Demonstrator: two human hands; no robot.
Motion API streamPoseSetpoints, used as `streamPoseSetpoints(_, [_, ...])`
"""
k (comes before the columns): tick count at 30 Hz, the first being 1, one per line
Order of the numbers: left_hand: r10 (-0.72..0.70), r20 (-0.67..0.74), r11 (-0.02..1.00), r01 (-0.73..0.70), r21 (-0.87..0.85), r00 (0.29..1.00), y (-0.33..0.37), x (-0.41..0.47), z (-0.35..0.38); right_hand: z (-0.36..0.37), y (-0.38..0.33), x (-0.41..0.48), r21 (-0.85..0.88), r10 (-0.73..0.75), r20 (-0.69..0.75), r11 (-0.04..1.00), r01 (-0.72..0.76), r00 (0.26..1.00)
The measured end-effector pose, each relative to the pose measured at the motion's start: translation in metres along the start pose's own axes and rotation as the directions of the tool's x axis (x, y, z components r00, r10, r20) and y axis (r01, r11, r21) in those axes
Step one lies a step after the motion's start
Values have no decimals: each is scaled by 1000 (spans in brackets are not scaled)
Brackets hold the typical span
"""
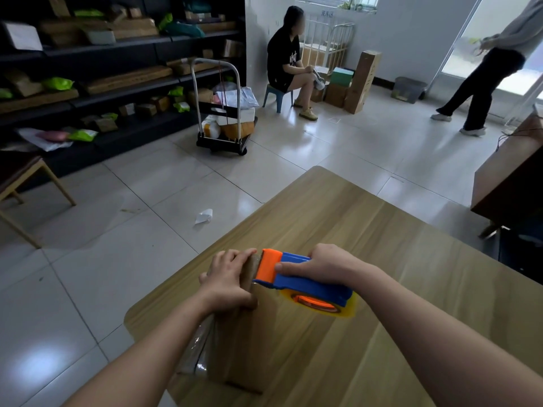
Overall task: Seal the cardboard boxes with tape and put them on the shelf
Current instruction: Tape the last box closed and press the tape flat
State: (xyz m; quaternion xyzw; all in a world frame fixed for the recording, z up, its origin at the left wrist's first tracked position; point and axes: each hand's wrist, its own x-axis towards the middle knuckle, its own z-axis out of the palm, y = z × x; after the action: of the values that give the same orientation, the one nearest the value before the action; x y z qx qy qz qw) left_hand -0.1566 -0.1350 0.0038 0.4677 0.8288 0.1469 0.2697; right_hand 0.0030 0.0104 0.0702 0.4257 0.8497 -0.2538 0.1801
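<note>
Far left, wooden chair [28, 183], partly cut off by the frame edge. Behind it, dark shelf [123, 83], tiers loaded with cartons and green mailer bags. Further right on the tiled floor [88, 259]: paper scrap [204, 216], then hand trolley [223, 113] piled with parcels, parked just beside the shelf end.

Foreground, left of centre: left hand [229, 280] on top of cardboard box [235, 348] — fingers bent over the top, thumb against the near face, gripping it. Box upright on wooden table [396, 245], near the table's left edge. Glossy clear tape [197, 356] down its left face.

Background centre: seated person [286, 63] on blue stool [277, 94].

Right of the box: tape dispenser [305, 282], blue body, orange head, yellowish roll at the rear. Head against the box top, just beside the left fingertips. Right hand [320, 264] wrapped round the dispenser handle, thumb along the near side, fingers closed over the top.

Further right, by the back wall [411, 30]: stacked brown boxes [363, 80], one tall and upright, then grey bin [410, 89]. Standing person [484, 83] in dark trousers, something pale in the hands — too blurred to identify. Far right, brown desk [511, 177], cable [512, 133] on its top.
</note>
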Motion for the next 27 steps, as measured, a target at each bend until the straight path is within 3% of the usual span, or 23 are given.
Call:
streamPoseSetpoints(12, [84, 89, 984, -96, 148, 993, 14, -5, 14, 19, 35, -16, 101, 58, 58, 993, -64, 997])
streamPoseSetpoints(19, [112, 128, 942, -146, 303, 985, 32, -14, 32, 32, 57, -32, 39, 123, 75, 991, -126, 990])
streamPoseSetpoints(27, [96, 149, 923, -144, 356, 984, 36, -14, 35, 37, 69, -46, -6, 197, 71, 980, -198, 978])
